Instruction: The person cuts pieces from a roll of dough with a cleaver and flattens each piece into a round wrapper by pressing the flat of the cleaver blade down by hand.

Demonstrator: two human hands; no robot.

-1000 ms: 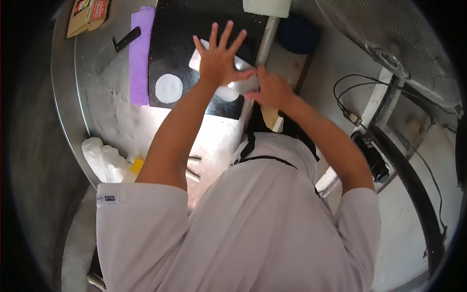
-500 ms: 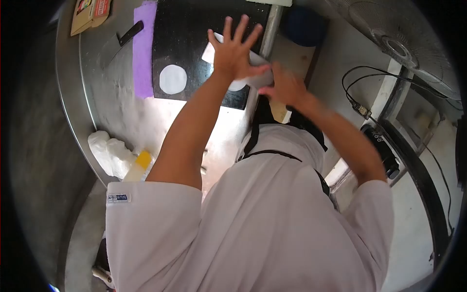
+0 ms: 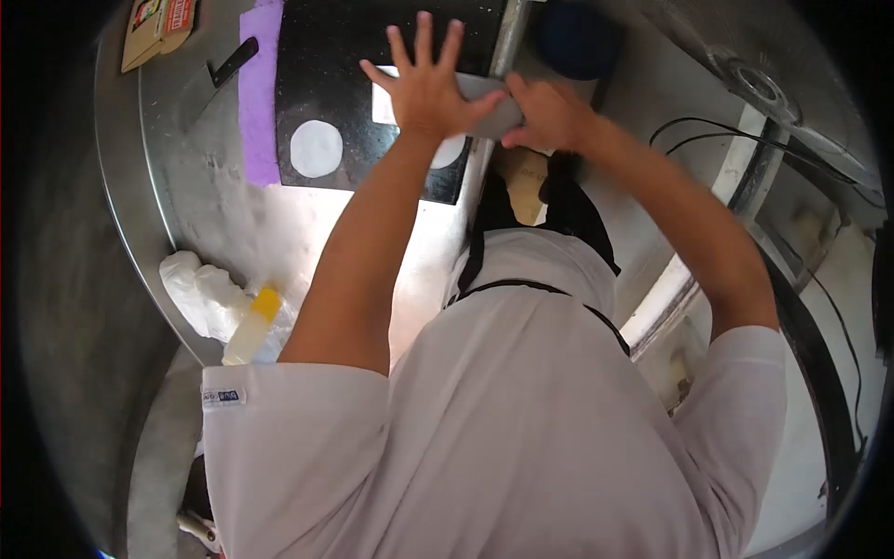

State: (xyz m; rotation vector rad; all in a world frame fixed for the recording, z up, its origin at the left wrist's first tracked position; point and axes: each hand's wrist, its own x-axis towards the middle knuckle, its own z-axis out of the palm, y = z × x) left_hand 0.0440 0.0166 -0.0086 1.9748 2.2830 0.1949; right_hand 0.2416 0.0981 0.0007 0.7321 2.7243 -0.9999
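Observation:
My left hand [image 3: 426, 101] is spread flat, palm down, on a broad flat metal blade [image 3: 480, 88] over a black board [image 3: 363, 37]. My right hand [image 3: 551, 114] is closed around the blade's right end; any handle is hidden in the fist. The blade's left part looks bright white under the light. Partly covered by my left hand and the blade is a thin white disc [image 3: 447, 152]. A second thin white disc [image 3: 317, 149] lies on the board to the left.
A purple cloth [image 3: 259, 102] runs along the board's left edge. On it rests a black-handled blade [image 3: 235, 63]. A cardboard box [image 3: 158, 33], a white plastic bag [image 3: 200, 293] and a yellow-capped bottle [image 3: 253, 326] are at left. A fan [image 3: 754, 84] stands at right.
The view has shifted slightly, so the board and cloth appear farther left. My right hand is less blurred, its elbow farther out to the right. Both hands keep their places on the blade.

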